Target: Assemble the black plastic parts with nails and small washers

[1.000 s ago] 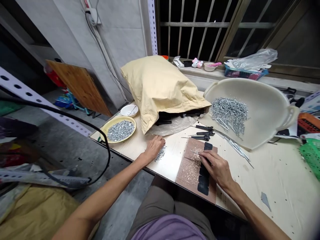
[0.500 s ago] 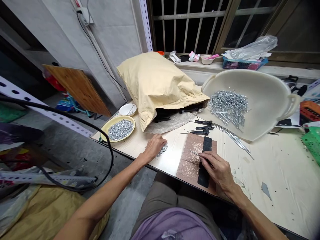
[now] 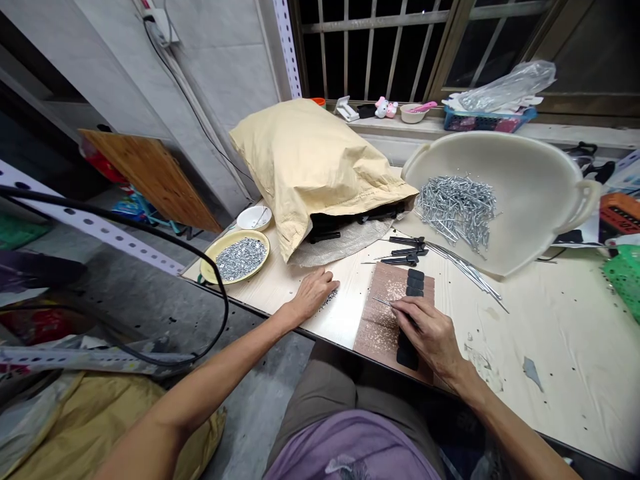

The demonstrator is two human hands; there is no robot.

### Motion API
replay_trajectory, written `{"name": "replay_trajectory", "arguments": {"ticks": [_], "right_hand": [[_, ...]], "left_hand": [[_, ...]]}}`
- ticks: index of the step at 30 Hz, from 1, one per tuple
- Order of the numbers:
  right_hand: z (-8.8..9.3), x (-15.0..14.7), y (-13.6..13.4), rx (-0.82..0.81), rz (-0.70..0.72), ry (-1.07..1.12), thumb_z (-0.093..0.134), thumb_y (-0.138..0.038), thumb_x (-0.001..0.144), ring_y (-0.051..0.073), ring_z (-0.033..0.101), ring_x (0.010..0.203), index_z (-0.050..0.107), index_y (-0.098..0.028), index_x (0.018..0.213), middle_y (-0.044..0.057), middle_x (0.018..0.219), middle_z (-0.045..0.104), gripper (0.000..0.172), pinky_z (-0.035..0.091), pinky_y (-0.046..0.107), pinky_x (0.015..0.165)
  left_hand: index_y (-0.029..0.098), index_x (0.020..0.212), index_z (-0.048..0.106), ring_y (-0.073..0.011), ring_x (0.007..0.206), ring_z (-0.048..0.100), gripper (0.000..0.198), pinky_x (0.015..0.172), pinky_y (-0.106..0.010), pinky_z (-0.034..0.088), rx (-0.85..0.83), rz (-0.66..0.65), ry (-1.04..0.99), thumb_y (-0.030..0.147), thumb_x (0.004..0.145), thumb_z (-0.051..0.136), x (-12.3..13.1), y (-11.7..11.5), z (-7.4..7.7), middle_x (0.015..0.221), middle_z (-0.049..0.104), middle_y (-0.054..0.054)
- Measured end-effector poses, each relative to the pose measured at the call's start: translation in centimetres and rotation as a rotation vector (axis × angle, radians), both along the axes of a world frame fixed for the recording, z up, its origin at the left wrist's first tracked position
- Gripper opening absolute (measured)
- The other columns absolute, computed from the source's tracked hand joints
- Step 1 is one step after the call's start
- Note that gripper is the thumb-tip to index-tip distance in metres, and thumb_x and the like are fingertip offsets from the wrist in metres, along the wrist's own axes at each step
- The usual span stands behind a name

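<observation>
My left hand (image 3: 315,293) rests on the tabletop with its fingers bent down together over a small pile of tiny metal pieces (image 3: 330,299). Whatever its fingertips pinch is hidden. In my right hand (image 3: 429,330) is a thin metal rod (image 3: 383,302), gripped between thumb and fingers, its bare end pointing left. This hand is over a brown board (image 3: 373,327) sprinkled with pale specks. A row of black rounded pads (image 3: 407,355) runs along the board, partly covered by the hand. Behind the board lie several black parts with thin metal pins (image 3: 407,260).
A yellow dish (image 3: 265,261) of small metal pieces and a white bowl (image 3: 254,218) stand at left. An open cream sack (image 3: 320,160) holds black parts. At right, a large whitish basin (image 3: 535,200) contains metal pins; long metal rods (image 3: 465,277) lie before it.
My left hand has slid slightly right over the pile of tiny pieces. My right hand has shifted a little left and up with the rod. The view has tilted slightly.
</observation>
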State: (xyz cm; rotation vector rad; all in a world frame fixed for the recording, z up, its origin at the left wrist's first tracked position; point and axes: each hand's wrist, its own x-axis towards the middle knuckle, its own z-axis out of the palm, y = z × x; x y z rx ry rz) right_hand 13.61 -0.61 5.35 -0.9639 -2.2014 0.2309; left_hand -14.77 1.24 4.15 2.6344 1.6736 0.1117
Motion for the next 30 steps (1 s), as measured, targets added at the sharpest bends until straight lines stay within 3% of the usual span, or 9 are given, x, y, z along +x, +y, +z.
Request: {"name": "replay_trajectory", "arguments": {"ticks": [7, 12, 17, 21, 26, 30], "right_hand": [[-0.4, -0.2, -0.3, -0.006, 0.021, 0.004, 0.053, -0.017, 0.087, 0.015, 0.062, 0.091, 0.062, -0.020, 0.104, 0.005, 0.098, 0.065, 0.019, 0.053, 0.029, 0.079], [-0.6, -0.2, -0.5, -0.006, 0.014, 0.009, 0.053, -0.017, 0.087, 0.015, 0.062, 0.090, 0.062, -0.020, 0.104, 0.005, 0.097, 0.065, 0.019, 0.053, 0.028, 0.078], [-0.4, -0.5, -0.6, -0.025, -0.020, -0.010, 0.052, -0.019, 0.088, 0.015, 0.062, 0.089, 0.063, -0.020, 0.103, 0.005, 0.097, 0.065, 0.018, 0.052, 0.028, 0.076], [0.4, -1.5, -0.2, -0.084, -0.062, 0.004, 0.049, -0.019, 0.090, 0.016, 0.061, 0.090, 0.063, -0.019, 0.104, 0.005, 0.098, 0.065, 0.021, 0.051, 0.029, 0.078], [1.1, -3.0, 0.6, -0.137, -0.045, -0.012, 0.045, -0.019, 0.091, 0.016, 0.061, 0.090, 0.060, -0.024, 0.118, 0.004, 0.102, 0.064, 0.031, 0.050, 0.029, 0.078], [1.0, -3.4, 0.7, -0.124, -0.069, -0.071, 0.044, -0.020, 0.092, 0.017, 0.061, 0.089, 0.058, -0.026, 0.122, 0.004, 0.100, 0.064, 0.034, 0.049, 0.029, 0.078]], "left_hand": [[0.016, 0.090, 0.064, -0.0204, 0.085, 0.047, 0.024, 0.066, -0.030, 0.035, -0.050, -0.002, 0.043, 0.019, 0.092, 0.040, 0.1, 0.0, 0.7, 0.087, 0.057, -0.008], [0.015, 0.091, 0.063, -0.0208, 0.087, 0.049, 0.023, 0.067, -0.030, 0.037, -0.024, 0.000, 0.023, 0.018, 0.092, 0.040, -0.1, 0.2, 0.1, 0.090, 0.058, -0.009], [0.012, 0.085, 0.062, -0.0219, 0.087, 0.051, 0.020, 0.068, -0.031, 0.040, -0.032, 0.077, -0.098, 0.015, 0.089, 0.043, 0.1, 0.6, 0.1, 0.088, 0.059, -0.011], [0.014, 0.080, 0.061, -0.0182, 0.078, 0.054, 0.013, 0.069, -0.030, 0.042, -0.085, 0.183, -0.534, 0.019, 0.085, 0.051, 1.2, 0.3, 1.1, 0.081, 0.061, -0.007], [0.012, 0.078, 0.062, -0.0140, 0.067, 0.059, 0.020, 0.063, -0.026, 0.048, -0.370, 0.417, -1.312, 0.032, 0.077, 0.063, 4.7, -0.6, 2.5, 0.074, 0.063, -0.004], [0.011, 0.079, 0.064, -0.0122, 0.064, 0.061, 0.025, 0.066, -0.026, 0.050, -0.436, 0.469, -1.588, 0.033, 0.071, 0.070, 7.1, -1.2, 3.4, 0.071, 0.064, -0.003]]}}
